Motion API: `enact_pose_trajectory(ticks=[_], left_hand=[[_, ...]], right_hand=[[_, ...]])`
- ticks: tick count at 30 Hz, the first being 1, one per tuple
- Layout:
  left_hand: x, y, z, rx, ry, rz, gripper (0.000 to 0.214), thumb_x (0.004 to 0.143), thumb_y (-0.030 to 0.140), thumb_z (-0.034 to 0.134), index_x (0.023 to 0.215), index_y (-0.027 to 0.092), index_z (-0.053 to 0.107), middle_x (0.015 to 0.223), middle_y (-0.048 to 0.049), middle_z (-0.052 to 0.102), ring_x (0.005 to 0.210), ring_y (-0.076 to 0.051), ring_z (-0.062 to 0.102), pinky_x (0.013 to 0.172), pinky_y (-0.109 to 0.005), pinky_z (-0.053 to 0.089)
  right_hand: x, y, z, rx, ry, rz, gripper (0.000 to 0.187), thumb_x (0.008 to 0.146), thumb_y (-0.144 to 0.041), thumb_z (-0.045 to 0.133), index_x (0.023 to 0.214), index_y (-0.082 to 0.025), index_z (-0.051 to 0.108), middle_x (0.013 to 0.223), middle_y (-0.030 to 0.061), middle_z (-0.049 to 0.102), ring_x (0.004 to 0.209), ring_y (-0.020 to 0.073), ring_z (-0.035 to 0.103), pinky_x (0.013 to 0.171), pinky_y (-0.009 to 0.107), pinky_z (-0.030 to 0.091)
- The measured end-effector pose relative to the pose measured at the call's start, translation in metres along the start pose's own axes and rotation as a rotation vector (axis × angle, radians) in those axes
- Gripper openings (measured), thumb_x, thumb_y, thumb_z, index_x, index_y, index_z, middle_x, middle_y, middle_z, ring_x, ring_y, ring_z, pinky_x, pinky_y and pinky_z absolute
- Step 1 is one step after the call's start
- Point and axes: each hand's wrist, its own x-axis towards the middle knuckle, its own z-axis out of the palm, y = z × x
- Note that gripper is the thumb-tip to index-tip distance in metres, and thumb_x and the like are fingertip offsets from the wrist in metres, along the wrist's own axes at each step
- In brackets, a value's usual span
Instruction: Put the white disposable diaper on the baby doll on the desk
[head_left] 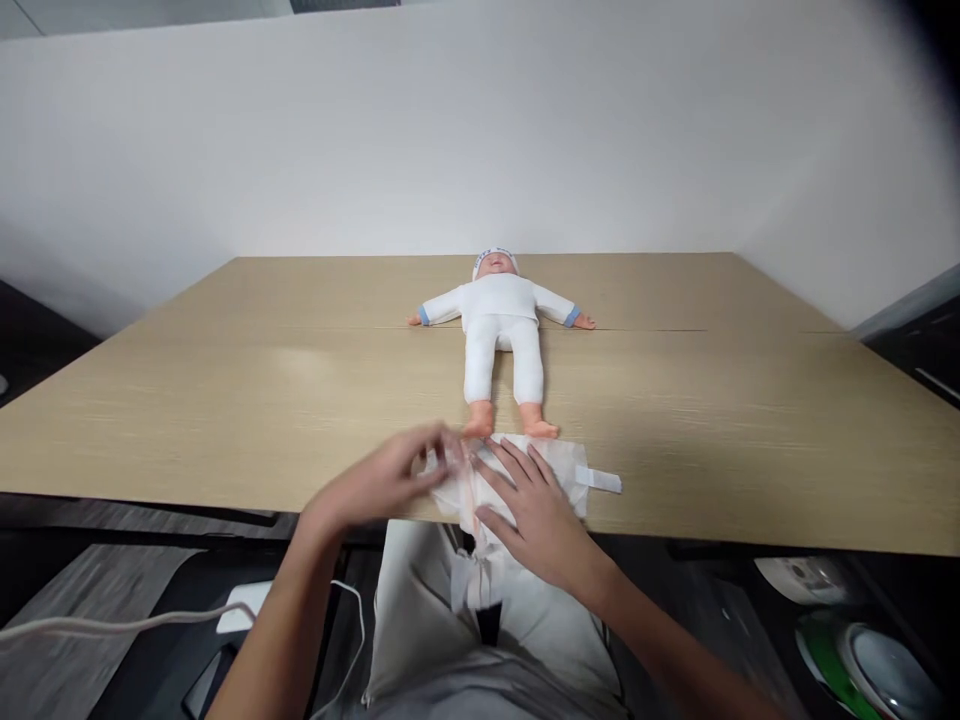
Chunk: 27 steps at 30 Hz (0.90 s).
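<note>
1. We get the left hand (386, 472) with blurred fingertips (450, 445); we cannot tell whether they grip the diaper (561, 458).
2. We find part of the diaper hidden under the right hand (538, 518).
3. We cannot read the lettering (483, 260) on the doll's cap (496, 251); it is too small.
4. We lose the right forearm (660, 632) at the bottom edge.

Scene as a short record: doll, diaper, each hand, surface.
doll: on its back, arms spread, white outfit
diaper: white, near doll's feet, partly hanging over table edge
diaper tab: sticking out at right
left hand: at diaper's left side, blurred, grip unclear
right hand: spread on diaper
surface: wood-look table
</note>
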Motion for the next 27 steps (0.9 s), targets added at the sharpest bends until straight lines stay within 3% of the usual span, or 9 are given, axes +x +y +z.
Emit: enact_pose_trajectory(ticks=[2,3,7,10,14,16,19,22,27], left_hand=[[0.042,-0.015,-0.007,0.361,0.218,0.101,0.043,0.094,0.014,0.058,0.137,0.017,0.06,0.141,-0.0138,0.062,0.128,-0.032,0.055,0.11,-0.048,0.044],[0.062,-0.022,-0.006,0.514,0.245,0.149,0.058,0.09,0.006,0.057,0.147,0.016,0.053,0.153,-0.0172,0.053,0.137,-0.035,0.049,0.114,-0.052,0.04],[0.123,-0.035,0.007,0.866,0.03,0.441,0.094,0.079,-0.005,0.061,0.163,0.028,0.034,0.174,-0.0124,0.026,0.153,-0.037,0.033,0.121,-0.052,0.032],[0.145,-0.032,0.019,0.938,-0.09,0.597,0.094,0.078,0.001,0.069,0.162,0.03,0.036,0.176,-0.0084,0.022,0.155,-0.037,0.031,0.124,-0.052,0.025],[0.162,-0.022,0.03,0.88,-0.085,0.678,0.044,0.095,0.014,0.059,0.137,0.024,0.062,0.168,-0.0065,0.042,0.147,-0.035,0.041,0.123,-0.051,0.024],[0.168,-0.016,0.03,0.808,-0.082,0.678,0.033,0.097,0.018,0.056,0.128,0.023,0.068,0.157,-0.0077,0.056,0.139,-0.034,0.047,0.12,-0.052,0.027],[0.176,-0.003,0.017,0.62,-0.085,0.653,0.035,0.093,0.017,0.059,0.125,0.022,0.069,0.14,-0.0094,0.068,0.129,-0.034,0.053,0.113,-0.051,0.035],[0.181,0.015,-0.009,0.326,-0.051,0.665,0.04,0.091,0.016,0.059,0.129,0.023,0.068,0.134,-0.0066,0.071,0.125,-0.03,0.056,0.108,-0.044,0.042],[0.189,0.039,-0.056,-0.013,0.072,0.532,0.046,0.09,0.038,0.073,0.132,0.019,0.067,0.122,-0.0077,0.074,0.107,-0.025,0.067,0.097,-0.038,0.05]], right_hand=[[0.0,0.0,0.001,-0.002,0.01,-0.001,0.061,0.107,-0.049,0.05,0.164,-0.034,0.038,0.173,0.0044,0.034,0.16,0.0286,0.028,0.131,0.058,0.025],[0.0,0.0,0.001,-0.002,0.015,-0.002,0.06,0.107,-0.049,0.05,0.164,-0.034,0.038,0.173,0.0039,0.034,0.16,0.0284,0.028,0.131,0.058,0.025],[0.002,0.001,0.001,0.015,0.027,0.002,0.059,0.105,-0.05,0.052,0.162,-0.033,0.043,0.17,0.0042,0.039,0.158,0.0287,0.032,0.13,0.058,0.026],[0.002,0.002,0.001,0.028,0.027,0.01,0.059,0.105,-0.051,0.053,0.16,-0.033,0.045,0.169,0.0049,0.041,0.157,0.0286,0.034,0.13,0.058,0.028],[0.002,0.003,0.0,0.035,0.019,0.012,0.059,0.105,-0.05,0.054,0.161,-0.034,0.044,0.169,0.0044,0.04,0.158,0.0279,0.033,0.13,0.056,0.028],[0.002,0.007,-0.001,0.045,-0.001,0.005,0.062,0.105,-0.051,0.054,0.163,-0.034,0.041,0.171,0.0041,0.038,0.159,0.0276,0.032,0.13,0.057,0.028],[0.006,0.017,-0.007,0.064,-0.067,-0.029,0.067,0.106,-0.054,0.051,0.166,-0.034,0.031,0.174,0.0032,0.031,0.161,0.0262,0.027,0.132,0.057,0.025],[0.018,0.029,-0.013,0.07,-0.116,-0.077,0.065,0.107,-0.053,0.047,0.167,-0.034,0.029,0.175,0.002,0.026,0.163,0.0238,0.021,0.134,0.055,0.021],[0.06,0.052,-0.008,0.024,-0.126,-0.091,0.063,0.109,-0.055,0.043,0.166,-0.03,0.033,0.175,0.0041,0.026,0.163,0.0247,0.021,0.133,0.056,0.02]])
